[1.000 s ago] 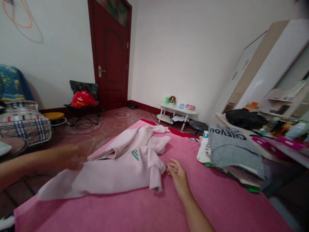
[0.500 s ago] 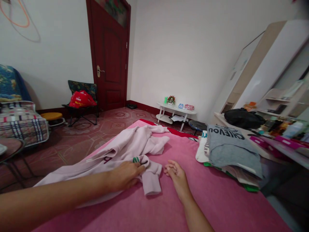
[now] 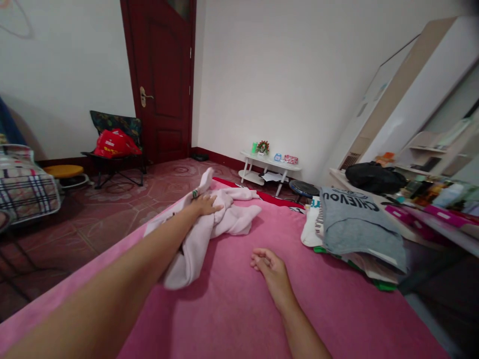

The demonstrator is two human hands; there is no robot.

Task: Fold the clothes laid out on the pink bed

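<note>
A pale pink sweatshirt [image 3: 230, 217] lies bunched on the pink bed cover [image 3: 224, 309], with one end hanging in loose folds towards me. My left hand [image 3: 205, 204] is on its far part, fingers closed over the cloth beside a small green print; the fingertips are partly lost in the folds. A narrow piece of the garment sticks up just beyond that hand. My right hand [image 3: 270, 267] rests on the cover to the right of the sweatshirt, apart from it, its fingers loosely curled with nothing visible in them.
At the right sits a stack of folded clothes topped by a grey shirt [image 3: 352, 224]. Behind it a dressing table holds a black bag [image 3: 374, 177] and bottles. A low white table [image 3: 267, 162] stands beyond the bed; a folding chair with a red bag [image 3: 116, 143] is at left.
My left hand has carried the near part of the sweatshirt forward and over, baring the cover in front. My right hand has barely moved. The view has shifted slightly.
</note>
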